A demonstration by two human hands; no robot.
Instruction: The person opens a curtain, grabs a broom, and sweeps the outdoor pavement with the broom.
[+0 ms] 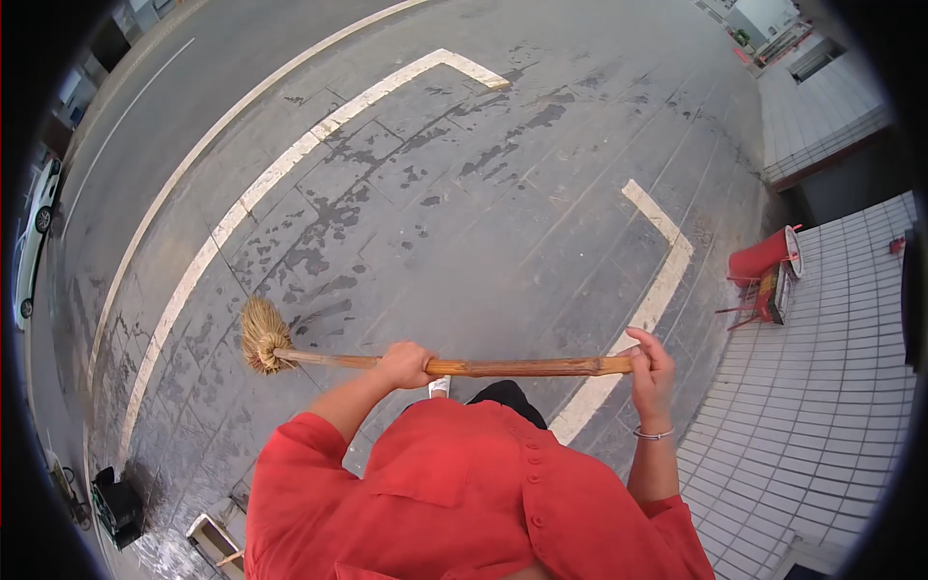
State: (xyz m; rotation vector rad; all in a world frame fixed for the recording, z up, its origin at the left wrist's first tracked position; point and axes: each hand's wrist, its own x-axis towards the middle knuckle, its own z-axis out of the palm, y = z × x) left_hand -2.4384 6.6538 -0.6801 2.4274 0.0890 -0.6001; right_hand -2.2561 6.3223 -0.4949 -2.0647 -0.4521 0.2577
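Observation:
A straw broom [522,368] lies level across the front of my body, its bamboo handle running left to right. Its bundled bristle head [263,335] is at the far left, over the grey paving. My left hand [406,364] is wrapped round the lower part of the handle. At the handle's right end, my right hand [652,375] grips it with thumb and fingers, the index finger partly raised. A bracelet circles the right wrist. Whether the bristles touch the ground is hard to tell.
Wet patches [338,217] and white painted lines [290,155] mark the pavement [464,261]. A red bucket [759,259] stands by the white tiled wall [841,319] on the right. A dark bin [118,507] is at lower left. A white car [39,232] is on the road.

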